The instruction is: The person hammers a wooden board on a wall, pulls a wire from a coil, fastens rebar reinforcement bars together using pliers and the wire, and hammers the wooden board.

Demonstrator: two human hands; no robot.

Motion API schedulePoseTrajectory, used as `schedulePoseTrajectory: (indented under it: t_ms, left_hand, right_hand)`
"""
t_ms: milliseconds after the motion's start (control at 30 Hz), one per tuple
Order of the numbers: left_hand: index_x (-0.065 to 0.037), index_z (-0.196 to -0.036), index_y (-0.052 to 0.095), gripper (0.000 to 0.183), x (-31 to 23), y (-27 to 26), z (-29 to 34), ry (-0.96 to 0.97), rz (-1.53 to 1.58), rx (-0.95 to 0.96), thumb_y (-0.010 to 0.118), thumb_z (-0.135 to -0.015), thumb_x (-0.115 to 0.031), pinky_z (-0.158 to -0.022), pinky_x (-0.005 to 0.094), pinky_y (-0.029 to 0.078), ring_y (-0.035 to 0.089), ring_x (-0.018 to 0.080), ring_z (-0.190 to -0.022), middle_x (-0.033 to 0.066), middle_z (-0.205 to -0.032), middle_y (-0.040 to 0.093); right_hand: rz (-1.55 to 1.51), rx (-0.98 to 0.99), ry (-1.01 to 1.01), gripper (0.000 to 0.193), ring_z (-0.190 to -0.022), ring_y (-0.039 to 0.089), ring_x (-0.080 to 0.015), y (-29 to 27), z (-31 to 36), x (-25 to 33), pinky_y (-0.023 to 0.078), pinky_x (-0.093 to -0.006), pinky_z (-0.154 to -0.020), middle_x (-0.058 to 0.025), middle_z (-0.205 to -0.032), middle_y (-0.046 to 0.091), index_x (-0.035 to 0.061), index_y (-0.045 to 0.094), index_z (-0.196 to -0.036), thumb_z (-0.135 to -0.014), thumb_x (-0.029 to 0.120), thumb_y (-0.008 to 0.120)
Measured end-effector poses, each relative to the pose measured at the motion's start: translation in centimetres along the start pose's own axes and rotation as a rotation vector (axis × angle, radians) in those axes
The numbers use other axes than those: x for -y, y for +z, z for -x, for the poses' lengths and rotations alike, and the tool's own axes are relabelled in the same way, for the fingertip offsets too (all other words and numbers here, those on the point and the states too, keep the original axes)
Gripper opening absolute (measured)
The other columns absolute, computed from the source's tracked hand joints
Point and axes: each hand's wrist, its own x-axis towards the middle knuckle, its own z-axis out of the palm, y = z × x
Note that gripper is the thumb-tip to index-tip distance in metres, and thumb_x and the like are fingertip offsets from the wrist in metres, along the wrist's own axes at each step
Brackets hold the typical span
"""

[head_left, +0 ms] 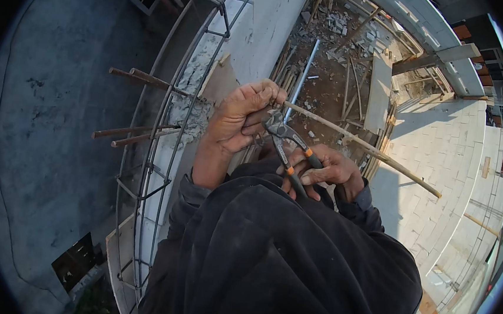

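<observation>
In front of my chest, my right hand [334,168] grips a pair of pliers [283,134] with black and orange handles. The handles stand apart, and the jaws point up and left toward my other hand. My left hand [244,110] is closed, its thumb and fingers pinched together right at the jaws. Something small and dark, perhaps thin wire, shows by those fingertips, too small to make out. Just to the left runs a curved rebar cage [160,120] of long bars and bent ties, along the top of a white block wall [268,22].
Rusty rebar ends [126,135] stick out leftward from the cage. A long wooden pole [376,152] slants from near my hands to the right. Rubble and sticks lie on the dirt floor [326,104] far below. A grey wall [65,124] stands at left, a pale block wall [440,166] at right.
</observation>
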Motion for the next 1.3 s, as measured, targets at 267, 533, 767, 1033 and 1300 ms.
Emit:
schedulePoseTrajectory:
  t_ms: [267, 533, 767, 1033, 1300]
  left_hand:
    - [-0.004, -0.107, 0.060, 0.016, -0.5, 2.0, 0.0, 0.058, -0.190, -0.037, 0.064, -0.112, -0.019, -0.037, 0.0112, 0.027, 0.035, -0.0069, -0.050, 0.0065, -0.112, 0.063]
    - [-0.003, -0.112, 0.065, 0.025, -0.8, 1.5, 0.1, 0.125, -0.350, -0.068, 0.062, -0.113, -0.028, -0.037, 0.0123, 0.026, 0.034, -0.0072, -0.050, 0.0054, -0.110, 0.068]
    - [0.001, -0.111, 0.079, 0.029, -1.7, 1.9, 1.0, -0.079, -0.505, -0.236, 0.063, -0.112, -0.023, -0.041, 0.0174, 0.026, 0.034, -0.0042, -0.047, -0.0104, -0.064, 0.054]
    - [0.001, -0.109, 0.076, 0.025, 0.8, 1.0, -0.4, 0.126, -0.498, -0.366, 0.061, -0.113, -0.018, -0.043, 0.0188, 0.023, 0.031, -0.0033, -0.048, -0.0067, -0.074, 0.062]
    - [-0.003, -0.117, 0.069, 0.022, -0.7, 2.2, -0.2, 0.505, -0.245, -0.202, 0.058, -0.116, -0.021, -0.042, 0.0174, 0.026, 0.029, -0.0020, -0.051, 0.0058, -0.116, 0.069]
  right_hand:
    - [0.017, -0.081, -0.053, 0.058, -0.119, 0.074, -0.0429, 0.3, -0.5, 0.3, 0.068, -0.0410, -0.072, -0.0372, -0.132, 0.068, -0.0109, 0.048, -0.153, -0.098, 0.000, 0.067]
    - [0.140, -0.153, -0.058, 0.062, -0.127, 0.070, -0.0408, 0.5, -0.4, 1.2, 0.068, -0.0436, -0.082, -0.0330, -0.141, 0.065, -0.0082, 0.044, -0.158, -0.101, 0.003, 0.066]
    - [0.317, -0.195, -0.058, 0.059, -0.126, 0.071, -0.0344, -0.1, -0.2, 1.2, 0.066, -0.0416, -0.084, -0.0258, -0.142, 0.068, -0.0033, 0.045, -0.161, -0.105, 0.004, 0.062]
    - [0.826, -0.567, 0.098, 0.057, -0.104, 0.078, -0.0299, 1.7, 0.3, 1.4, 0.065, -0.0379, -0.079, -0.0249, -0.132, 0.073, -0.0034, 0.045, -0.160, -0.104, 0.000, 0.058]
    - [0.041, -0.781, -0.089, 0.064, -0.101, 0.078, -0.0290, 1.9, 1.3, -0.7, 0.062, -0.0340, -0.072, -0.0251, -0.118, 0.074, -0.0072, 0.041, -0.160, -0.104, 0.010, 0.067]
